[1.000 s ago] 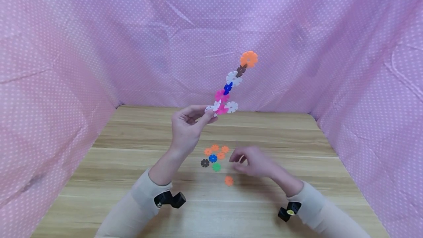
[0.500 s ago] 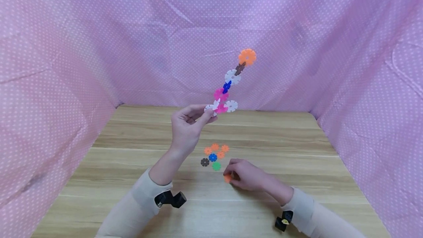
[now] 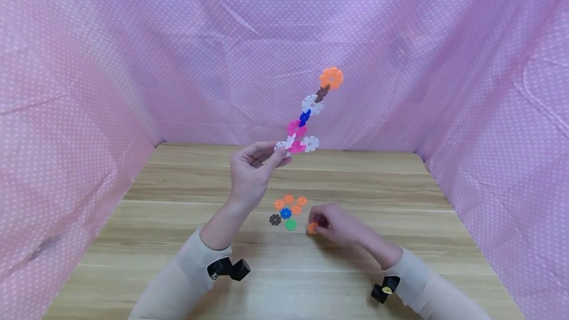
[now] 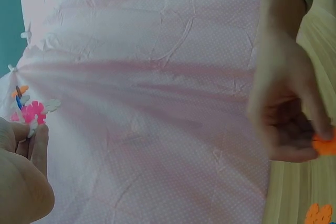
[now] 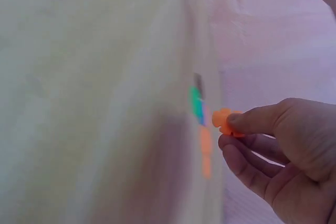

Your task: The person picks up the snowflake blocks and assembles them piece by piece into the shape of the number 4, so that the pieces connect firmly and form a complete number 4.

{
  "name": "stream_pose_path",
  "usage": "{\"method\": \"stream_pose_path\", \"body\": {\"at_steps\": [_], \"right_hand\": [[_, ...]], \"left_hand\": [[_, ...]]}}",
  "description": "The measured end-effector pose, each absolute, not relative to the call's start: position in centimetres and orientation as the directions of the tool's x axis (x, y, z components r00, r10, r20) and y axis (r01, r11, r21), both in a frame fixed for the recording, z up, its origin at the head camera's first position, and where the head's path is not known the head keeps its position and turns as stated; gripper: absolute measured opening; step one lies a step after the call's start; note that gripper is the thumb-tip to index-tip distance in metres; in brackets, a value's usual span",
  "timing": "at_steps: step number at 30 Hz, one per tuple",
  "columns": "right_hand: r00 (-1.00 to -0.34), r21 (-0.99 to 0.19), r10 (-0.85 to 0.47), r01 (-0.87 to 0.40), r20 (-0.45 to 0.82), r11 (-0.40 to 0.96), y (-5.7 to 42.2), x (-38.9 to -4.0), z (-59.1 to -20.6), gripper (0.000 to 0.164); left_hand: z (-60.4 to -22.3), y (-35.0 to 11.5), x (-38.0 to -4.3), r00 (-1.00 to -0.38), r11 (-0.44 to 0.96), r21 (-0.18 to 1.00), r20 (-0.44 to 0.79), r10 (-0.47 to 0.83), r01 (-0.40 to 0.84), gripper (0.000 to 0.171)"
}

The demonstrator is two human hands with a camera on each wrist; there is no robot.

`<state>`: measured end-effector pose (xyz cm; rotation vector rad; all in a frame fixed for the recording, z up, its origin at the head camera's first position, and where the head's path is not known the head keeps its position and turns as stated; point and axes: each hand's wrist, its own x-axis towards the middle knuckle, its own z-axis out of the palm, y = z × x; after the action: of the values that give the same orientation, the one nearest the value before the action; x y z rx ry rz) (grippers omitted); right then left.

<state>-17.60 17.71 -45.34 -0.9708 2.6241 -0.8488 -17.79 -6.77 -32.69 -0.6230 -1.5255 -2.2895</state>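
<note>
Right-hand grip [image 3: 340, 226]: pinching an orange disc [image 5: 220, 120], partly hidden by the thumb and cut off in the left wrist view.
Loose discs [image 3: 286, 210]: four orange, one blue, one green, one dark; flat on the counter [image 3: 178, 201] near that grip, blurred in the right wrist view.
Left-hand grip [image 3: 250, 176]: pinching a white disc [image 3: 279, 145], partly thumb-covered, low on an upslanting chain [image 3: 304, 117].
Counter edges: well apart from the loose discs at both sides; bordered behind by pink dotted cloth [image 3: 266, 58].
</note>
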Motion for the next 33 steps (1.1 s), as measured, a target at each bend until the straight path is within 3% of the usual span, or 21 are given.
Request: {"method": "stream_pose_path", "body": {"at_steps": [7, 14, 22, 33], "right_hand": [[-0.757, -0.590, -0.598, -0.616, 0.262, 0.521, 19.5, -19.5, -41.2, 0.007], [-0.782, -0.572, -0.416, -0.623, 0.464, 0.533, 20.4, -20.4, -37.3, 0.009], [-0.658, -0.544, -0.225, -0.734, 0.719, 0.407, 19.8, -20.5, -33.9, 0.014], [-0.549, -0.489, -0.150, -0.817, 0.822, 0.305, 18.2, -19.7, -31.2, 0.019]], "left_hand": [[-32.7, -6.7, -17.7, -0.852, -0.374, 0.785, 0.523, -0.028, 0.495, 0.031], [-32.8, -6.8, -17.7, -0.855, -0.376, 0.789, 0.518, -0.019, 0.486, 0.030], [-32.9, -6.7, -17.7, -0.851, -0.368, 0.788, 0.525, -0.016, 0.494, 0.030], [-33.0, -6.6, -17.7, -0.857, -0.350, 0.800, 0.515, -0.016, 0.488, 0.012]]}}
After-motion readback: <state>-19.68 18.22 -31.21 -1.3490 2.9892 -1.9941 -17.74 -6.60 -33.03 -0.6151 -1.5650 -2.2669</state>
